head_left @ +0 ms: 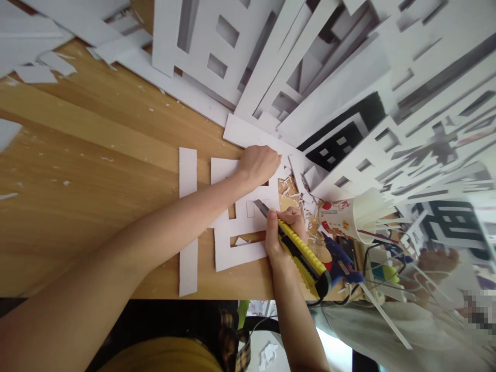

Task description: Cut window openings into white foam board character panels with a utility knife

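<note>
A white foam board piece with several rectangular cut-outs lies on the wooden table. My right hand grips a yellow and black box cutter, its blade extended. The blade tip meets the board beside a small rectangle outlined on it. Curled into a closed shape, my left hand rests on the board's upper part; its fingertips are mostly hidden, so what they hold, if anything, cannot be made out. A plain white strip lies left of the board, partly under my left forearm.
White cut-out panels are piled along the back. Small scraps litter the table. On the right are a paper cup with white strips, a blue glue gun with a cable, and another person's hand.
</note>
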The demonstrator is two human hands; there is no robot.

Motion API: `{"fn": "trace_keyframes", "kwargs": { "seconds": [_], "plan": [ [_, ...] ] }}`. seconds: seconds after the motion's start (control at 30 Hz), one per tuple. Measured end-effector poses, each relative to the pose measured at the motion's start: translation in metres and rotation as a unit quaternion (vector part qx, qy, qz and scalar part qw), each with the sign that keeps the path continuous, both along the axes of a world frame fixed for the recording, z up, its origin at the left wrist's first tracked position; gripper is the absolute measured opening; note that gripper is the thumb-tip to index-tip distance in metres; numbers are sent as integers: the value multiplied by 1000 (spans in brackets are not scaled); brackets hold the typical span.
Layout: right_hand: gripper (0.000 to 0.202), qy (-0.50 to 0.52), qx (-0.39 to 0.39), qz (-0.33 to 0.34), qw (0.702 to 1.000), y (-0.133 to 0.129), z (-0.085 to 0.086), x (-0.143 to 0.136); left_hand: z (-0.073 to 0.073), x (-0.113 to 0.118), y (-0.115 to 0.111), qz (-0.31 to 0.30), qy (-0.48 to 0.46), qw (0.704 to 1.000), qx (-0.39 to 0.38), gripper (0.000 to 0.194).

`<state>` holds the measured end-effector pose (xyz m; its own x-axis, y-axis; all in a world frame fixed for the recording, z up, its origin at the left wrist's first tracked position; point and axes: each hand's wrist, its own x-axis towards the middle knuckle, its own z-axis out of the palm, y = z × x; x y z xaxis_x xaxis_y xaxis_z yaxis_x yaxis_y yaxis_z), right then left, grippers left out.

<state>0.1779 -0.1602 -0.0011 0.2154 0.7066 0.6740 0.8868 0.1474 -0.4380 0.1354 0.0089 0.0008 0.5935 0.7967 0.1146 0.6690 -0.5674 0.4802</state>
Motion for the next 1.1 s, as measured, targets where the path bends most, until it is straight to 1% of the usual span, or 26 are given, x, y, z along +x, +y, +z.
{"fn": "trace_keyframes", "kwargs": {
  "seconds": [0.13,0.27,0.37,0.47,0.53,0.67,0.73,0.83,0.97,1.1],
  "plan": [
    [15,-8,-28,-20,999,-2,-4,-1,0,0,0,0,-2,1000,-3,48],
    [18,28,-58,-51,997,-2,-2,-7,0,-1,0,-2,-1,1000,-8,48],
    [22,61,-87,-61,992,0,6,-9,-1,0,0,4,1,1000,-11,49],
    [27,85,-151,-76,982,6,21,-8,-3,1,1,9,-1,1000,-9,50],
    [28,92,-196,-68,974,12,32,-5,-4,2,1,13,-2,1000,-6,52],
    [29,92,-275,-12,957,19,49,-1,-2,1,3,21,1,1000,-5,54],
    [29,89,-296,-3,951,19,52,0,-1,0,3,22,1,1000,-10,53],
    [30,97,-305,-10,947,17,54,1,0,0,4,21,-5,1000,-15,51],
    [33,100,-329,-13,939,18,58,0,-2,0,5,14,-15,1000,-16,48],
    [32,101,-359,-11,928,21,64,-3,-3,0,5,9,-20,1000,-18,47]
  ]
}}
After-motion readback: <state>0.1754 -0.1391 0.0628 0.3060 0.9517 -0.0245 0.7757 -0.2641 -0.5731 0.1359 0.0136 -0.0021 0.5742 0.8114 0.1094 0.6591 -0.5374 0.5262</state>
